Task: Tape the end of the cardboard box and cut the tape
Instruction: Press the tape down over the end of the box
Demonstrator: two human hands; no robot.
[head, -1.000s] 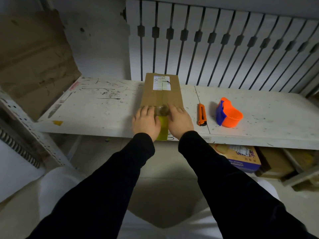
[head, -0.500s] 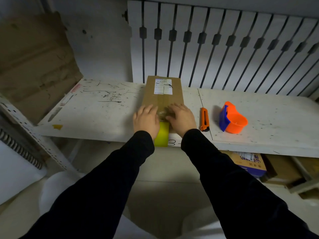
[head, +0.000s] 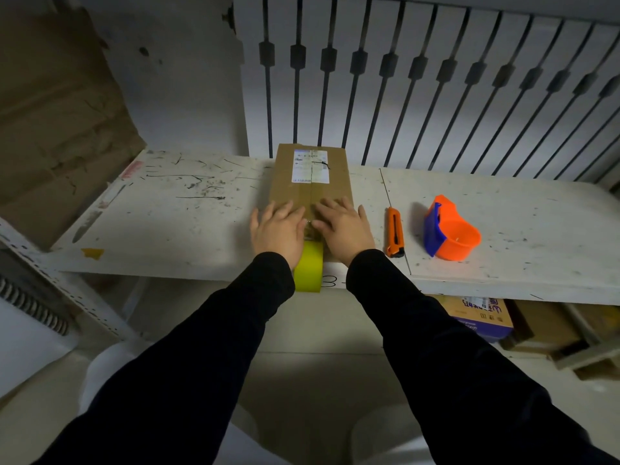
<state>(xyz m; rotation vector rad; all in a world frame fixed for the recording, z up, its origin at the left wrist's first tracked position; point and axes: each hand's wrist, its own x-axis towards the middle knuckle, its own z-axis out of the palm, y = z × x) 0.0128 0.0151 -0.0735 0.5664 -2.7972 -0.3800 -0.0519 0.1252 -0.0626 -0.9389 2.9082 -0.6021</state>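
Tape (head: 309,216) is pressed onto the box (head: 310,186) end by flat, open fingers (head: 335,206); the roll (head: 308,270) remains uncut, the knife (head: 395,233) untouched beside the box.

Scuffed white table (head: 174,226), white slatted panel (head: 436,78), cardboard sheet (head: 57,122) at left, printed box (head: 483,318) underneath

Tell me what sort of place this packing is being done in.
Probably a small packing or storeroom corner, not an office. The white workbench is scuffed and ink-marked, a labelled cardboard box lies on it beside a utility knife and an orange tape dispenser, and more cartons sit underneath.
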